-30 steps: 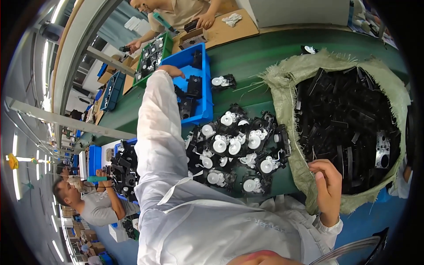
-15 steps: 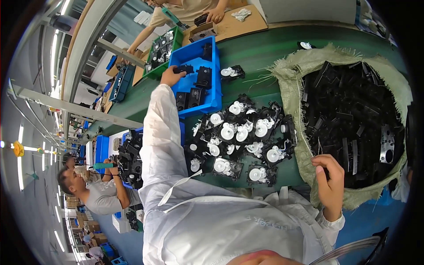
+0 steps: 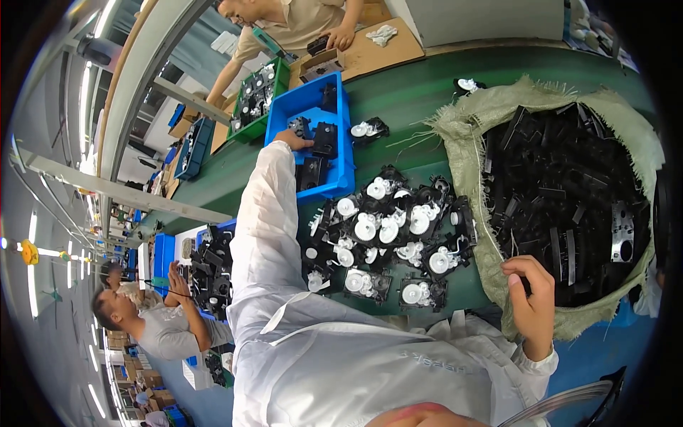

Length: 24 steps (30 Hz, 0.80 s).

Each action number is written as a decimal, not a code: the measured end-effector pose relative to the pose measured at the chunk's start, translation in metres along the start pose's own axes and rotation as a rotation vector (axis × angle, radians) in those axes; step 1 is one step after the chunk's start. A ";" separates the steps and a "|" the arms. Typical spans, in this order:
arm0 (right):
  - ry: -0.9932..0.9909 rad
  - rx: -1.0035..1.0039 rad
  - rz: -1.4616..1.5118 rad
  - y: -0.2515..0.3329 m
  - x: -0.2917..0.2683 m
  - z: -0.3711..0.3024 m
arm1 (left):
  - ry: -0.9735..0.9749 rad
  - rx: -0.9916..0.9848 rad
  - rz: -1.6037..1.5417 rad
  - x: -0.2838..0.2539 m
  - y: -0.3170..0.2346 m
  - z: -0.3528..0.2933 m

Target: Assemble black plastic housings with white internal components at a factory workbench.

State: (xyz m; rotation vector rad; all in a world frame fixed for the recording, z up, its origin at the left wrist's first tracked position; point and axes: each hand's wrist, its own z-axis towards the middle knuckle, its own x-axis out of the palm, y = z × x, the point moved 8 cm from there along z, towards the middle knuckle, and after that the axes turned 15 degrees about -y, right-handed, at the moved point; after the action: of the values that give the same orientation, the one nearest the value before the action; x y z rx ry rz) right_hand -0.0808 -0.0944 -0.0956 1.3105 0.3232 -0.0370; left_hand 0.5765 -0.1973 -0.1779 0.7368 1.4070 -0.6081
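My left hand (image 3: 290,138) reaches into the blue bin (image 3: 344,171), its fingers closed around the near end of a black plastic housing (image 3: 300,127). More black housings (image 3: 325,139) stand in the bin beside it. My right hand (image 3: 532,293) holds nothing and hovers at the near rim of the woven sack (image 3: 491,285), thumb apart from loosely bent fingers. Black plastic parts (image 3: 562,192) fill the sack. Between bin and sack, many black assemblies with white gears (image 3: 388,229) lie in a cluster on the green bench.
A lone geared assembly (image 3: 370,130) lies right of the bin; another (image 3: 467,86) is behind the sack. Beyond the blue bin stands a green crate (image 3: 279,75) of geared parts. A co-worker (image 3: 299,25) sits across the bench; another person (image 3: 167,331) is at left near piled black parts (image 3: 211,267).
My left hand has lowered the housing deeper into the bin and shifted slightly nearer me. My right hand stays by the sack. The co-worker at left has raised their hands together.
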 end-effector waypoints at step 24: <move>-0.062 0.032 0.005 -0.010 0.000 0.006 | -0.008 -0.099 -0.485 -0.013 -0.079 0.051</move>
State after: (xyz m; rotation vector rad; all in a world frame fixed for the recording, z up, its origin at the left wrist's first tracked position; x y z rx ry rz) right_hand -0.0817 -0.1029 -0.1032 1.3393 0.2674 -0.0784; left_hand 0.5484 -0.2876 -0.1717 0.3092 1.6076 -0.9059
